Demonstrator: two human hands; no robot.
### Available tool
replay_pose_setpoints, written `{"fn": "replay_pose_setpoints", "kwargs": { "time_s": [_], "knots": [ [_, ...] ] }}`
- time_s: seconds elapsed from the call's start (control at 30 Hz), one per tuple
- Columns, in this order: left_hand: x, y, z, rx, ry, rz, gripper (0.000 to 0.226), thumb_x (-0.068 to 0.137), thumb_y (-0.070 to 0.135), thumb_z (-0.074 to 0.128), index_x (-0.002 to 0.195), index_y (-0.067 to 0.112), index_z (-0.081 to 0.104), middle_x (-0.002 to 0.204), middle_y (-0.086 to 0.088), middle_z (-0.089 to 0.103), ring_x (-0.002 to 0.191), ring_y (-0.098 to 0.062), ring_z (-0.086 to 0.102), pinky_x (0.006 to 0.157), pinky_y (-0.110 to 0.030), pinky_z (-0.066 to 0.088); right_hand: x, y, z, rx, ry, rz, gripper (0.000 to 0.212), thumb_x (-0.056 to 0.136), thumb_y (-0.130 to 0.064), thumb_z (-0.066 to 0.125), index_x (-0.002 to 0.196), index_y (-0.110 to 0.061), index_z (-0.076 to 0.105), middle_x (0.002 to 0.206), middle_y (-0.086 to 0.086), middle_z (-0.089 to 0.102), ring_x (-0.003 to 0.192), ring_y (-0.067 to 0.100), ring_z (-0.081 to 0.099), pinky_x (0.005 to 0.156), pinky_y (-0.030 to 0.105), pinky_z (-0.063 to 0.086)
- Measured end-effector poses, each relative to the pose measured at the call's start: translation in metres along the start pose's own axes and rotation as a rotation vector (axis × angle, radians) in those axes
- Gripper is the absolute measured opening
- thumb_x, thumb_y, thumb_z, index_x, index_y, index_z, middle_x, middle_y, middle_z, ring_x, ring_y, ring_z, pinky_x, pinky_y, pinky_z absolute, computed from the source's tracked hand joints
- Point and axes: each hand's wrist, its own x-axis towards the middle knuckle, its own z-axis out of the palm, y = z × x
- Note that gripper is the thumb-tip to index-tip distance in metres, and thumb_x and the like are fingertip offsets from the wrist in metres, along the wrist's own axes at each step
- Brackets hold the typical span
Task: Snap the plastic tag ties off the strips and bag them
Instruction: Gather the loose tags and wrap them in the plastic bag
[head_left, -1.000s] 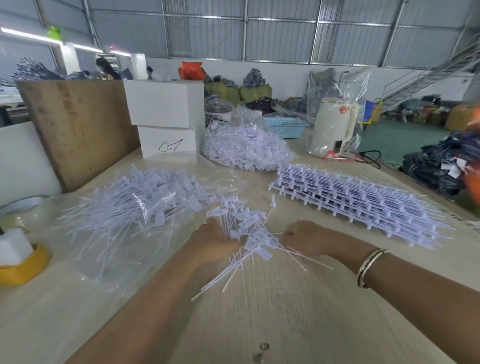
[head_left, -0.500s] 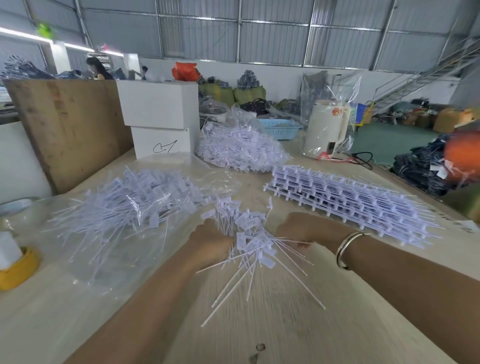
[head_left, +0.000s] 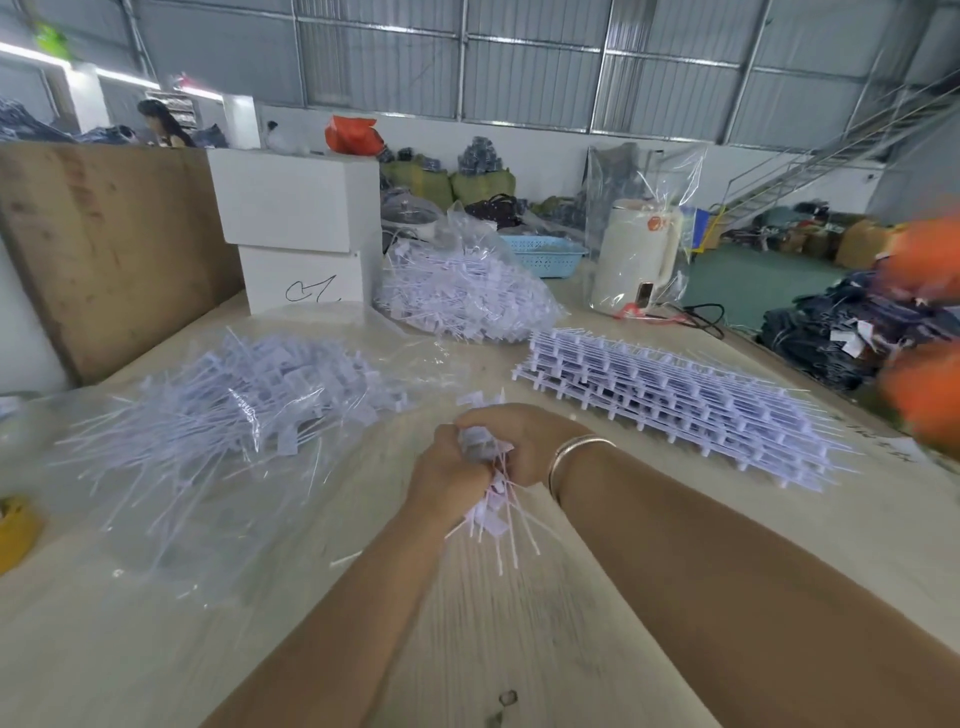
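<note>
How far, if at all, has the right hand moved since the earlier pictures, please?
Yes. The right hand has closed in leftward against the left hand, away from the stack of strips, bunching the ties.

both forearms reach in from the near edge and meet at mid-scene. the left hand (head_left: 451, 470) and right hand (head_left: 524, 441) press together, fingers curled round one shared bunch, right wrist bangled.

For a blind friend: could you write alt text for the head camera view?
Both hands, left hand and right hand, grip a bundle of white tag ties above a wooden table. An open clear bag of loose ties lies left, stacked unsnapped strips right.
</note>
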Motion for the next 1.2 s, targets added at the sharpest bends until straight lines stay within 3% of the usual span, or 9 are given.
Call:
{"fn": "replay_pose_setpoints", "kwargs": {
  "time_s": [0.07,0.2,0.47,0.6,0.73,0.83,0.93,1.0,1.2],
  "knots": [
    [-0.004,0.002,0.001,-0.023,0.003,-0.018,0.032,0.075,0.007,0.058,0.107,0.012,0.055,0.091,-0.003,0.064,0.078,-0.016,0.063,0.059,-0.023,0.047,0.002,0.001,0.006,-0.023,0.030,0.030,0.024,0.097,-0.022,0.049,0.075,-0.013,0.051,0.061,0.002,0.062,0.072,0.017,0.058,0.077,0.025,0.044],
    [-0.014,0.003,0.005,-0.178,-0.049,-0.017,0.055,0.061,0.015,0.056,0.116,0.010,0.057,0.109,-0.017,0.066,0.100,-0.033,0.064,0.088,-0.049,0.052,0.009,0.006,0.016,-0.064,0.083,0.019,0.031,0.090,-0.027,0.059,0.113,-0.007,0.064,0.113,0.016,0.061,0.109,0.024,0.058,0.093,0.033,0.045],
    [-0.023,0.011,-0.021,-0.132,-0.119,0.040,0.020,0.080,0.012,0.053,0.093,0.008,0.068,0.089,-0.015,0.069,0.081,-0.026,0.064,0.075,-0.035,0.047,0.012,0.015,0.013,0.239,0.080,0.046,0.025,0.087,-0.015,0.060,0.063,-0.014,0.052,0.037,0.000,0.046,0.037,0.012,0.039,0.039,0.015,0.030],
    [-0.022,0.026,-0.046,-0.118,-0.214,0.088,0.019,0.083,0.009,0.056,0.078,0.018,0.071,0.080,0.000,0.070,0.080,-0.019,0.063,0.075,-0.028,0.047,0.005,0.019,0.003,0.249,0.152,-0.016,0.012,0.084,-0.017,0.064,0.077,-0.008,0.063,0.069,0.011,0.057,0.054,0.020,0.049,0.046,0.021,0.039],
    [-0.010,0.022,-0.084,0.024,0.148,0.244,0.019,0.085,0.013,0.060,0.085,0.031,0.066,0.095,0.006,0.068,0.091,-0.011,0.062,0.075,-0.021,0.043,-0.001,0.020,-0.015,0.282,0.145,-0.046,0.012,0.086,-0.014,0.066,0.081,-0.005,0.059,0.053,0.007,0.058,0.039,0.017,0.056,0.042,0.021,0.045],
    [-0.003,0.002,-0.105,0.511,0.417,0.340,0.030,0.084,0.026,0.061,0.114,0.024,0.057,0.116,-0.001,0.055,0.110,-0.022,0.048,0.084,-0.032,0.041,-0.007,0.012,-0.036,0.328,0.149,-0.078,0.015,0.089,-0.016,0.063,0.079,-0.006,0.057,0.052,0.006,0.056,0.036,0.014,0.056,0.042,0.023,0.046],
    [-0.002,-0.021,-0.108,1.018,0.354,0.140,0.072,0.073,0.052,0.065,0.129,0.019,0.036,0.129,-0.005,0.034,0.119,-0.026,0.033,0.094,-0.038,0.035,-0.016,0.002,-0.048,0.366,0.151,-0.119,0.021,0.088,-0.020,0.064,0.072,-0.007,0.058,0.048,0.004,0.056,0.036,0.012,0.055,0.041,0.020,0.048],
    [0.000,-0.031,-0.111,1.173,0.309,-0.001,0.063,0.078,0.047,0.062,0.126,0.017,0.035,0.126,-0.004,0.035,0.118,-0.024,0.038,0.092,-0.035,0.036,-0.024,-0.003,-0.049,0.357,0.137,-0.133,0.023,0.086,-0.023,0.066,0.070,-0.008,0.058,0.056,0.005,0.056,0.037,0.011,0.056,0.041,0.018,0.048],
    [0.006,-0.017,-0.145,0.755,0.406,0.145,0.025,0.098,0.031,0.041,0.095,0.012,0.057,0.096,-0.015,0.062,0.093,-0.036,0.059,0.077,-0.039,0.049,-0.038,-0.009,-0.010,0.142,-0.055,-0.196,0.015,0.083,-0.019,0.069,0.077,-0.007,0.062,0.055,0.004,0.058,0.039,0.012,0.056,0.042,0.018,0.047]
  ]
}}
